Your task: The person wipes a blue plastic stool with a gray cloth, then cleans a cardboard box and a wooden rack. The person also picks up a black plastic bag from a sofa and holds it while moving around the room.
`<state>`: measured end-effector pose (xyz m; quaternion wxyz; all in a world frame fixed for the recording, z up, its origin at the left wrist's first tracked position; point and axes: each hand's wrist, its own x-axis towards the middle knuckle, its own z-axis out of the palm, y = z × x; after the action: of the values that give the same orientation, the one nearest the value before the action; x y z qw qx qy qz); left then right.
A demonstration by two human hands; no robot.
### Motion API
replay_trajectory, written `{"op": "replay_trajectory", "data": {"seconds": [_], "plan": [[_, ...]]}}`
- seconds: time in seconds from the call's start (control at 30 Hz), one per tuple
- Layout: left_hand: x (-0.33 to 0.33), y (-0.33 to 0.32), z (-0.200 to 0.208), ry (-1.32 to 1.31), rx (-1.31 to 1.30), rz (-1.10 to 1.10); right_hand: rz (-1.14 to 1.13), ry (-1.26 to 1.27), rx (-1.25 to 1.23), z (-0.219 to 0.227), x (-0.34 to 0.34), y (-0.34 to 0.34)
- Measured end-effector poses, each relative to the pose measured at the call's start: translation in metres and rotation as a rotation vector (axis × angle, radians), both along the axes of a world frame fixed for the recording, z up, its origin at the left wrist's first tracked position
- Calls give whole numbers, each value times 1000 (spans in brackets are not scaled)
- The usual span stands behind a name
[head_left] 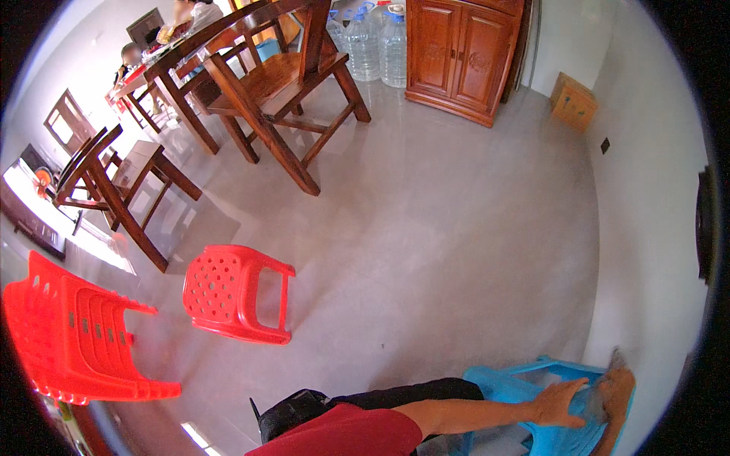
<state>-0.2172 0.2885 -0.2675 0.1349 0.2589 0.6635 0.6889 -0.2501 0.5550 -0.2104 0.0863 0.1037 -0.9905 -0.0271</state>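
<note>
At the lower right stands a blue plastic chair point(506, 384), close to the wall. My left hand point(561, 403) reaches over it from a red sleeve, thumb and fingers spread apart. Beside it, nearer the wall, my right hand point(614, 387) is curled at the chair's far right edge. A blurred greyish, wispy thing point(595, 406) shows between the hands, and some of it also shows above the right hand. Its kind is not clear. The right fingers are partly hidden and seem closed on it.
A red plastic stool point(220, 289) lies tipped on the grey floor. Stacked red chairs point(84, 342) are at the left. Wooden chairs point(266, 83) surround a table, with people beyond. Large water bottles point(393, 49), a wooden cabinet point(456, 57) and a cardboard box point(574, 102) stand at the back.
</note>
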Motion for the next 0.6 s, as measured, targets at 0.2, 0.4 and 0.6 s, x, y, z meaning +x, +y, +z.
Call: {"op": "replay_trajectory", "data": {"seconds": [0.2, 0.4, 0.6], "plan": [[-8, -18, 12, -79, 84, -114, 208, -349, -329, 57, 25, -146], [-5, -15, 17, -124, 114, -94, 41, -193, -385, 70, 29, -161], [-5, -8, 2, -142, 191, -44, 16, -17, -552, 65, 38, -167]]}}
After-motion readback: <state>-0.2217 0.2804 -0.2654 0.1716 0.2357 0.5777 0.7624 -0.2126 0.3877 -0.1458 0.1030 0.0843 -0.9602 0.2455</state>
